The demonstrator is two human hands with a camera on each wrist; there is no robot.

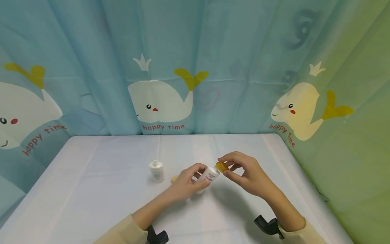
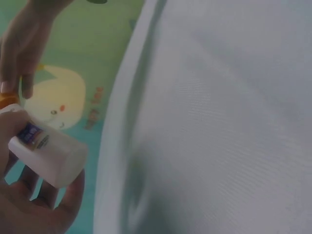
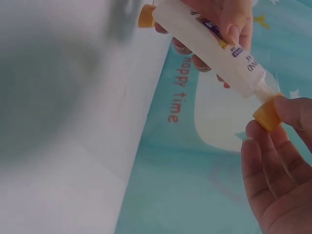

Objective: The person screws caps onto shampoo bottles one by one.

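Observation:
My left hand (image 1: 187, 183) grips a small white bottle (image 1: 210, 174) with printed text, tilted with its neck up to the right. In the right wrist view a clear neck shows between the bottle (image 3: 209, 46) and an orange-yellow cap (image 3: 267, 115). Thumb and fingertips of my right hand (image 1: 246, 173) pinch that cap (image 1: 221, 166) at the neck. The left wrist view shows the bottle's base (image 2: 73, 165) facing the camera, with fingers wrapped beneath it. Left of my left hand, a second white bottle (image 1: 157, 172) stands upright with its narrow white top bare.
Another yellow cap (image 1: 174, 179) lies on the white table (image 1: 100, 203), partly hidden behind my left hand. A blue-green curtain (image 1: 228, 67) printed with whales hangs behind the table and along its right side. Dark wrist mounts (image 1: 268, 225) sit near both sleeves.

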